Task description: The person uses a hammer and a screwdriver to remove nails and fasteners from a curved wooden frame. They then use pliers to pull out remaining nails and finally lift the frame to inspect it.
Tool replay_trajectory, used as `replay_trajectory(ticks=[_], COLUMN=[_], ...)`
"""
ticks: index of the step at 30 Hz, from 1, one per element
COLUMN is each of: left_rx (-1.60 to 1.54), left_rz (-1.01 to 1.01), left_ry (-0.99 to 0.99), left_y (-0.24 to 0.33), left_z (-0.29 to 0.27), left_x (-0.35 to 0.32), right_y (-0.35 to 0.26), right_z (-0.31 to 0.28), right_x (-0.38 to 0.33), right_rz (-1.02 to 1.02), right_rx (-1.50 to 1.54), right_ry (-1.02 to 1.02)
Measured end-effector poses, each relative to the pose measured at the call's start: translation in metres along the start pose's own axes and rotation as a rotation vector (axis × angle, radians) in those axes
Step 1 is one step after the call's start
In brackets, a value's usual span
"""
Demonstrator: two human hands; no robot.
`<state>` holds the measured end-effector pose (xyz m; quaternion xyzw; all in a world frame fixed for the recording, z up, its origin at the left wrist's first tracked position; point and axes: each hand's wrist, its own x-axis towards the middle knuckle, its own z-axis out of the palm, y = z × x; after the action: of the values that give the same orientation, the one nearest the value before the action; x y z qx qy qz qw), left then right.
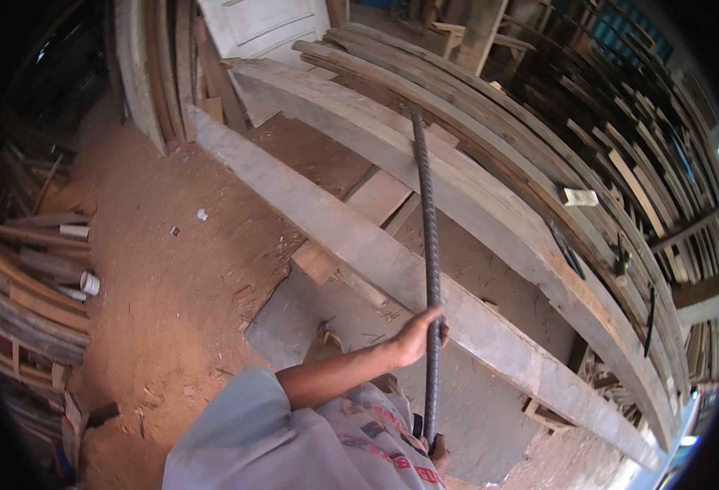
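A long, dark ribbed steel bar (430,245) runs away from my body, its far tip overlapping the thick timber beam (490,196); whether it touches the wood I cannot tell. My left hand (417,338) is wrapped round the bar at about its middle, above a narrower plank (335,229). Close to my body, my right hand (439,454) grips the bar's near end, partly hidden by my shirt. A short wood block (315,261) sticks out beneath the narrower plank.
More long boards (490,118) lie beyond the thick beam, with a clamp-like dark tool (622,263) on them. Timber scraps (33,278) are heaped at left. Planks lean beside a white panelled door (265,28). A grey sheet (286,318) covers some of the dusty floor.
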<state>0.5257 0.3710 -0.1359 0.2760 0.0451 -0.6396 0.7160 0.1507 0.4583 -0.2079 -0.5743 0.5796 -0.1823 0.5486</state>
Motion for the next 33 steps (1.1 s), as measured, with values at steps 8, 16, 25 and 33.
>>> replay_trajectory(ticks=[8, 16, 25, 33], left_rx=[0.196, 0.691, 1.175, 1.537], left_rz=[0.139, 0.601, 1.133, 1.469], left_ry=[0.219, -0.064, -0.061, -0.012], left_y=[-0.014, 0.068, 0.194, 0.269], left_z=[0.019, 0.067, 0.076, -0.011], left_x=[-0.066, -0.119, -0.204, -0.230], right_y=[0.003, -0.038, -0.391, -0.567], right_z=[-0.007, 0.087, 0.214, 0.242], right_x=[0.023, 0.095, 0.048, -0.060], right_rz=[-0.155, -0.484, -1.145, -1.350], right_rx=[-0.308, -0.166, 0.179, 0.995], right_ry=[-0.304, -0.483, -0.310, -0.463])
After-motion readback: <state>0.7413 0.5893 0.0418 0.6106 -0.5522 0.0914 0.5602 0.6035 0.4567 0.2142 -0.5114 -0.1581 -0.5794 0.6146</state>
